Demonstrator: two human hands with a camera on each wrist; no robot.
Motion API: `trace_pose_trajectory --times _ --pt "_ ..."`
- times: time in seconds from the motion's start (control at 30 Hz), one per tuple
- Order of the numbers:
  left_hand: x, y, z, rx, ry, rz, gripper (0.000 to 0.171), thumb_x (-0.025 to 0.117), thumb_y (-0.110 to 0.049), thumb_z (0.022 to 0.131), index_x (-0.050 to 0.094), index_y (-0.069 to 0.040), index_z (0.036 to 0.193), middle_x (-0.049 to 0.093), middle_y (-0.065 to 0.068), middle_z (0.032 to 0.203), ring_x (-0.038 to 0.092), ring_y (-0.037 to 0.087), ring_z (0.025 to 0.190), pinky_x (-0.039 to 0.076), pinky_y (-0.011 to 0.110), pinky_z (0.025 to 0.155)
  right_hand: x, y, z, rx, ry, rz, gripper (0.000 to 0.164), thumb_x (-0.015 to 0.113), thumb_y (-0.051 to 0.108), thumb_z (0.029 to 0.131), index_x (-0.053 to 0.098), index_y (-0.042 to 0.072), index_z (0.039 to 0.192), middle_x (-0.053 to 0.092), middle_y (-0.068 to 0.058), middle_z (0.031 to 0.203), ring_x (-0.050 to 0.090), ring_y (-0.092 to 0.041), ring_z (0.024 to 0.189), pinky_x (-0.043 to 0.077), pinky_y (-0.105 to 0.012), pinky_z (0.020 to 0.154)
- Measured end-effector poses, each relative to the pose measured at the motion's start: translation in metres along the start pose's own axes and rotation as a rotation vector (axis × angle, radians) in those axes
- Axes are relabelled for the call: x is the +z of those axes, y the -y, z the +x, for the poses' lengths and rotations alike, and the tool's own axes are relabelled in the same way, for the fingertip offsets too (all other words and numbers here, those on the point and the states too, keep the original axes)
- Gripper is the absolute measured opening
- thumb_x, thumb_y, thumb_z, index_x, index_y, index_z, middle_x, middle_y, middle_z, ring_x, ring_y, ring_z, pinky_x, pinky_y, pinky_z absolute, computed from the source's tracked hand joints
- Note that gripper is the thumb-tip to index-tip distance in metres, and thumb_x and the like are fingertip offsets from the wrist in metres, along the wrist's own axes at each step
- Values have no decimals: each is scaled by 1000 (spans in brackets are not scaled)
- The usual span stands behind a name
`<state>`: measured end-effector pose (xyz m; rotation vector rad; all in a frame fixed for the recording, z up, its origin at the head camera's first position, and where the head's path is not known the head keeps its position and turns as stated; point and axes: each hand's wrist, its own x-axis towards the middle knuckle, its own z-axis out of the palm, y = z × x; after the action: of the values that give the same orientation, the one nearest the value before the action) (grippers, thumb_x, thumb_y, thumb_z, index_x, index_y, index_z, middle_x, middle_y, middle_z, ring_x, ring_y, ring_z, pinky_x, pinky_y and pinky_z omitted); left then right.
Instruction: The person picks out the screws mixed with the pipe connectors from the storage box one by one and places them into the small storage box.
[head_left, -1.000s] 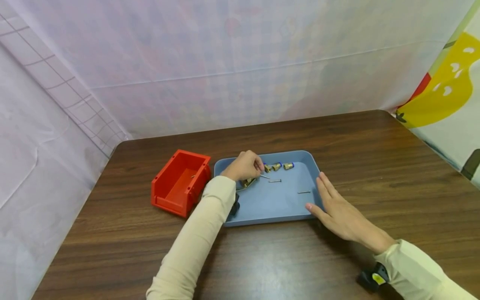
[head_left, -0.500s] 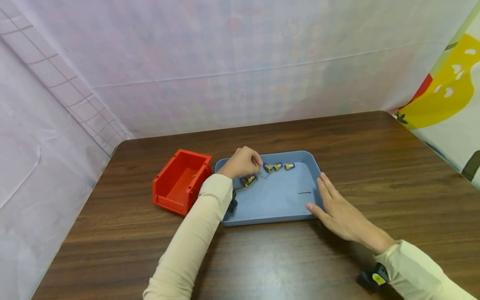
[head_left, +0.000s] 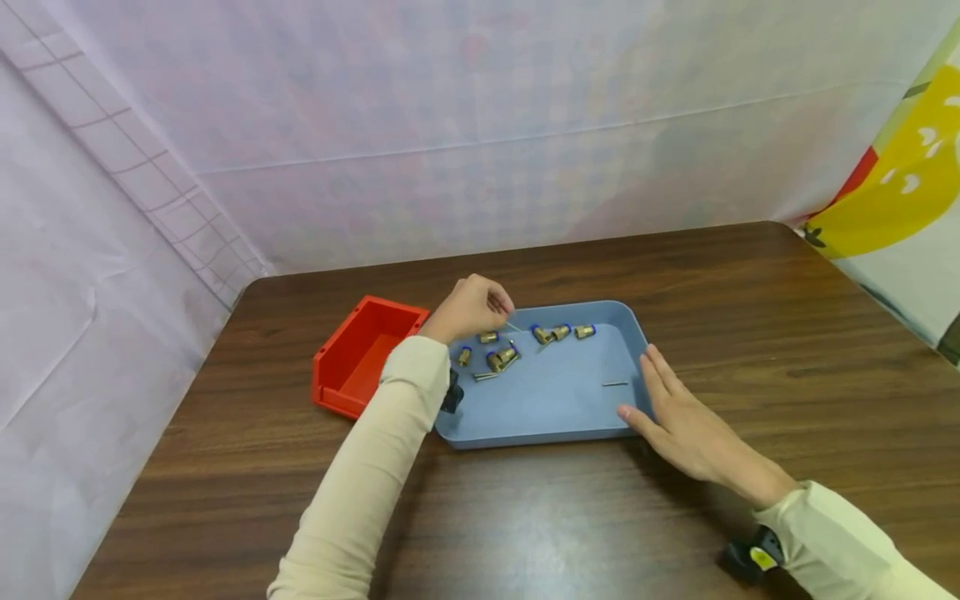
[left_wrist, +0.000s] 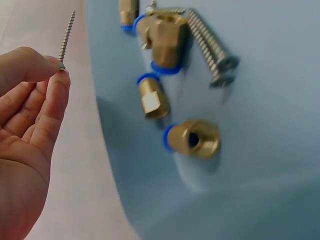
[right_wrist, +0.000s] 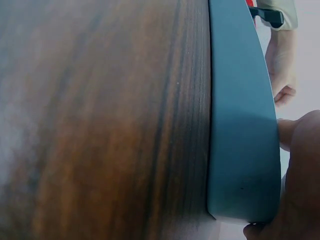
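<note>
My left hand (head_left: 474, 308) is above the far left rim of the blue tray (head_left: 555, 408). Between thumb and forefinger it pinches a screw (left_wrist: 67, 40) by the head end, the threaded tip pointing away from the fingers. Below it in the tray lie several brass fittings (left_wrist: 152, 97) with blue collars, and loose screws (left_wrist: 202, 42) among them. A lone screw (head_left: 615, 383) lies toward the tray's right side. My right hand (head_left: 690, 429) rests against the tray's right wall with fingers extended, thumb over the rim.
A red bin (head_left: 341, 342) stands on the wooden table (head_left: 525, 517) just left of the tray, partly behind my left forearm. A patterned cloth (head_left: 450, 200) hangs behind the table's far edge.
My left hand has risen and moved left, lifting a screw from among the fittings. More fittings on the tray's left side now show. My right hand has stayed at the tray's wall.
</note>
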<state>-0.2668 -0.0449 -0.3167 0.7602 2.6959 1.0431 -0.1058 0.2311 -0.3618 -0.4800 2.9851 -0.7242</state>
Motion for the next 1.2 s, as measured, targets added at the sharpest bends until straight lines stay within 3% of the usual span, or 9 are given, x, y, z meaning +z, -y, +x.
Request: trace_pose_trajectory --times 0.27,0.53,0.77,1.2 --pt "-23 4 -8 2 -86 -5 12 65 -6 84 73 0 92 71 9 90 65 20 85 53 29 80 -1 1 0 3 13 7 81 43 42 100 6 -12 147 -6 -27 157 8 -46 143 24 -63 105" --pt "-49 11 -27 -71 -118 -64 14 64 -8 86 71 0 96 68 9 93 62 21 87 52 33 80 -1 1 2 1 12 8 81 43 42 100 7 -13 147 -5 -28 156 9 -46 143 25 -63 105" --pt "-71 28 -46 -80 -182 -66 16 63 -7 86 69 3 97 67 14 95 62 25 89 51 36 83 -1 -1 2 8 20 10 81 43 42 100 6 -12 147 -7 -27 157 7 -45 143 24 -64 105" --pt "-93 59 -82 -208 -244 -33 16 63 -7 85 69 2 98 68 16 97 63 25 87 53 36 80 -1 0 2 6 25 12 81 42 42 100 4 -13 147 -8 -27 156 6 -45 143 24 -64 105"
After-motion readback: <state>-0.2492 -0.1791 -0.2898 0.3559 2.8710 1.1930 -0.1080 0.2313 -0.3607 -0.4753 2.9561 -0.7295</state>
